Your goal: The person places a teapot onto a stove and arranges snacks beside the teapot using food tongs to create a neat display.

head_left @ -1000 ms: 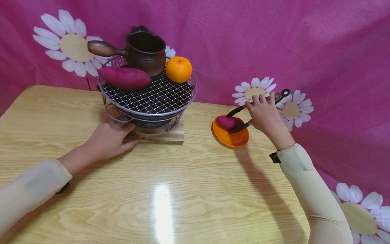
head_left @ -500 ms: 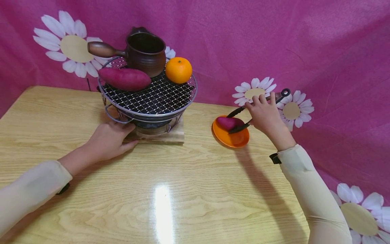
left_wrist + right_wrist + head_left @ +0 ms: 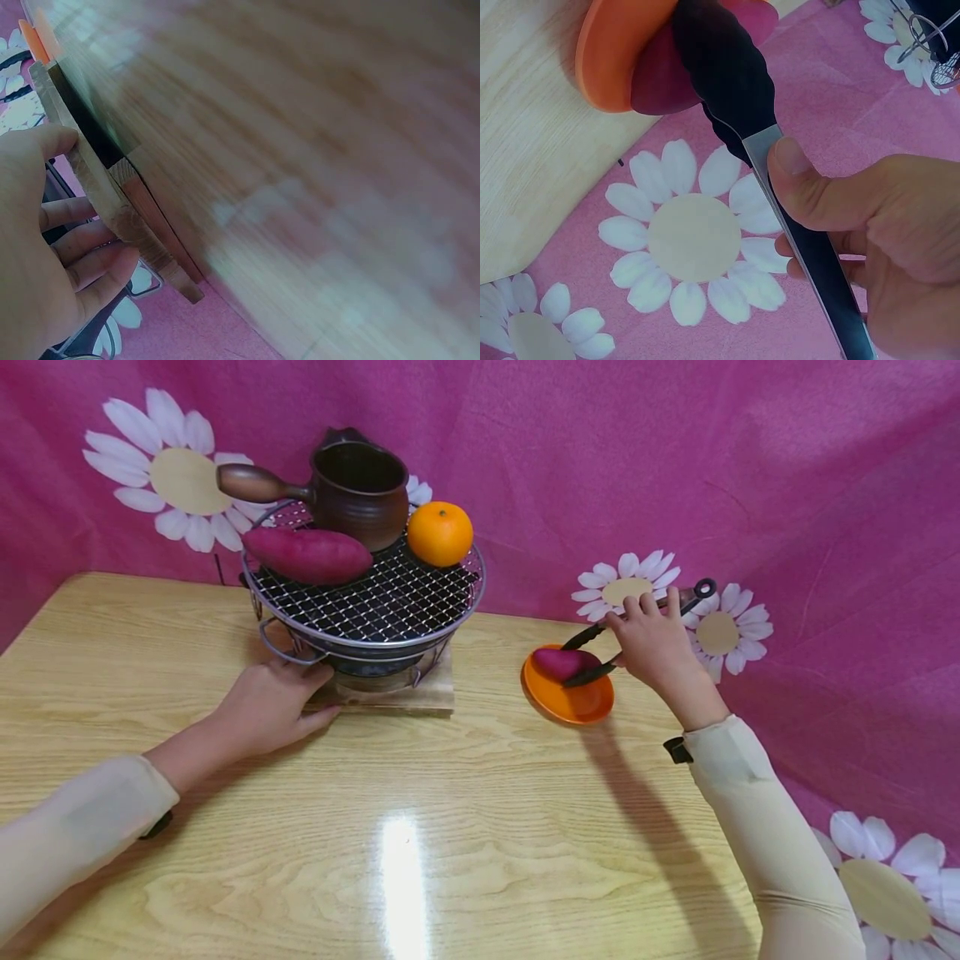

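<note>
In the head view my left hand (image 3: 264, 706) holds the near left corner of a wooden board (image 3: 405, 700) under a round tabletop grill (image 3: 367, 653). The left wrist view shows its thumb and bent fingers against the board (image 3: 105, 187). At right, my right hand (image 3: 652, 639) grips black-tipped metal tongs (image 3: 592, 675), fingers on one arm and thumb on the other. The tong tips stand on both sides of a small purple sweet potato (image 3: 558, 663) lying in an orange plate (image 3: 573, 706). In the right wrist view, one black tip (image 3: 724, 67) partly hides the sweet potato (image 3: 664, 75).
On the wire mesh (image 3: 390, 597) stand a brown side-handled pot (image 3: 360, 510), a larger sweet potato (image 3: 307, 554) and an orange (image 3: 440, 533). A pink flowered cloth (image 3: 525, 460) hangs behind the wooden table (image 3: 480, 827).
Hands, tongs and small sweet potato keep nearly the same places. The whole head view has shifted down very slightly.
</note>
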Demonstrator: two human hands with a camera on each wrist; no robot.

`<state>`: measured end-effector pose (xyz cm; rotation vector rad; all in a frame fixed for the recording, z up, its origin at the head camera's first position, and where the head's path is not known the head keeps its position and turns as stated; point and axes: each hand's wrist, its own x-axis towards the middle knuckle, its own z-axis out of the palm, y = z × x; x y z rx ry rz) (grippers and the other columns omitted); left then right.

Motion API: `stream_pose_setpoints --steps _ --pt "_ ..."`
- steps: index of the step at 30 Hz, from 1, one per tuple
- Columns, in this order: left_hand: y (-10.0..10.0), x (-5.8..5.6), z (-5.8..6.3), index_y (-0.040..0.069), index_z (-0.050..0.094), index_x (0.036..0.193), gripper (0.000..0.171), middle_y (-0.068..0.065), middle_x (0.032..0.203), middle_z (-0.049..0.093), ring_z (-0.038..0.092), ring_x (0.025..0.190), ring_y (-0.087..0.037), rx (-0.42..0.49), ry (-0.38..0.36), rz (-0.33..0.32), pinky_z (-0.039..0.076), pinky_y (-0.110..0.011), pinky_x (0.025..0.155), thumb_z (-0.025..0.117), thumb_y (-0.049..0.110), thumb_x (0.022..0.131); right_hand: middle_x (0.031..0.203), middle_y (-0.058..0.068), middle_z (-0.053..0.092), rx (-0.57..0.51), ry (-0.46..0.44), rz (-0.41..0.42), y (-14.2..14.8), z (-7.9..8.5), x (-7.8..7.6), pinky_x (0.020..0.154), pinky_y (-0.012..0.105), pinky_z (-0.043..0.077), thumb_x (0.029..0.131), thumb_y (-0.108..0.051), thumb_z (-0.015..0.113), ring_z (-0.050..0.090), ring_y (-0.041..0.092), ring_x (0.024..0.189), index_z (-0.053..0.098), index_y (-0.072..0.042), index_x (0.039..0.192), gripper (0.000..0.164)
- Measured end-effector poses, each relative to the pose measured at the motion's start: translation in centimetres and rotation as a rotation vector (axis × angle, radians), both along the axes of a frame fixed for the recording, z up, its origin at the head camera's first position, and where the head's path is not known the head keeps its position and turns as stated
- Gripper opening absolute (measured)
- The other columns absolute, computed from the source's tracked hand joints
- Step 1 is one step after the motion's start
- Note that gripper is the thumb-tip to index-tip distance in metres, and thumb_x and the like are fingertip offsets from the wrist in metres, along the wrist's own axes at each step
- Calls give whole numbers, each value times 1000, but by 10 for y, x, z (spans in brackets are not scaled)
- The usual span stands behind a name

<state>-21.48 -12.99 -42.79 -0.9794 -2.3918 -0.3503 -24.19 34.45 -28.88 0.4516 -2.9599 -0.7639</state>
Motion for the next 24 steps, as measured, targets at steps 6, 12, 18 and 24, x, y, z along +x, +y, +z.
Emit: stream_pose_setpoints --steps 6,12,18,24 --pt "0 1 1 9 63 98 36 -12 83 61 60 59 -31 7 -12 5 41 -45 43 79 35 79 127 28 52 13 -4 -2 0 0 0 114 71 19 83 -22 83 44 48 123 59 -2 131 57" --pt "0 0 0 10 61 94 35 -7 77 58 53 53 -25 17 0 -3 38 -43 42 80 34 78 124 28 53 22 7 7 0 0 1 112 70 21 83 -22 84 46 46 119 59 -2 130 57" --pt "0 -1 0 11 60 93 35 -6 75 56 51 52 -23 18 12 -6 36 -42 40 80 35 77 123 28 54 12 27 23 1 -1 1 112 70 22 82 -22 84 46 47 119 60 -2 129 56" --pt "0 -1 -1 11 61 95 35 -7 77 59 53 54 -24 16 12 -5 38 -42 41 80 35 78 119 28 55 -23 38 31 2 1 1 109 70 23 81 -20 85 45 47 118 61 -2 127 55"
